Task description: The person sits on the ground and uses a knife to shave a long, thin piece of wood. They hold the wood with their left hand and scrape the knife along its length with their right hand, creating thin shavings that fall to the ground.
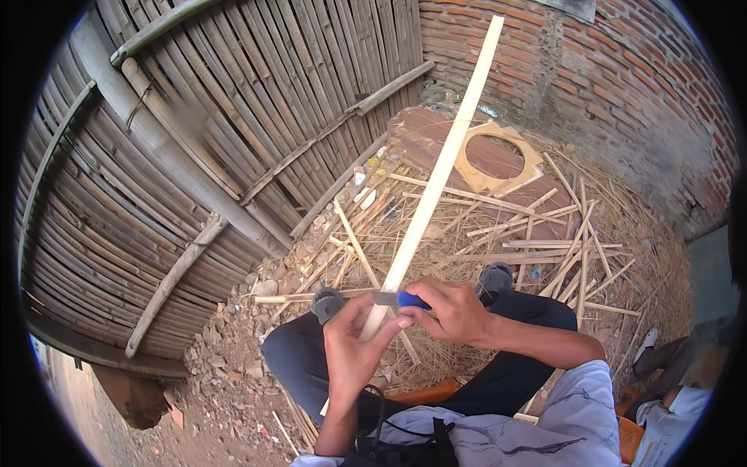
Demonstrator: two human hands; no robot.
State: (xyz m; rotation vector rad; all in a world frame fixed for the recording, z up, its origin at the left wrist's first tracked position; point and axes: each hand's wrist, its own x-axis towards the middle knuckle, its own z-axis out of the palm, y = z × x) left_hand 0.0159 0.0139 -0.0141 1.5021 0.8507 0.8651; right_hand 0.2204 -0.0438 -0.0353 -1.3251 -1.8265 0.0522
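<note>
A long, pale bamboo strip [436, 183] slants up and away from my lap, its far end rising before the brick wall. Near its lower end, my left hand [352, 342] is closed around it, thumb pointing toward the right hand. My right hand [453, 311] grips the blue handle of a short-bladed knife [410, 300]. The blade lies across the strip just above my left fingers, and the right thumb sits close to the left thumb. How deep the edge bites cannot be seen. The strip's lowest part is partly hidden behind my left hand.
Loose bamboo strips [572, 249] and straw-like shavings litter the ground ahead. A board with a round hole [498, 158] lies on a brown panel [412, 140]. A bamboo fence [257, 101] stands left, a brick wall [638, 86] at the back right. Another person's sleeve [677, 424] shows lower right.
</note>
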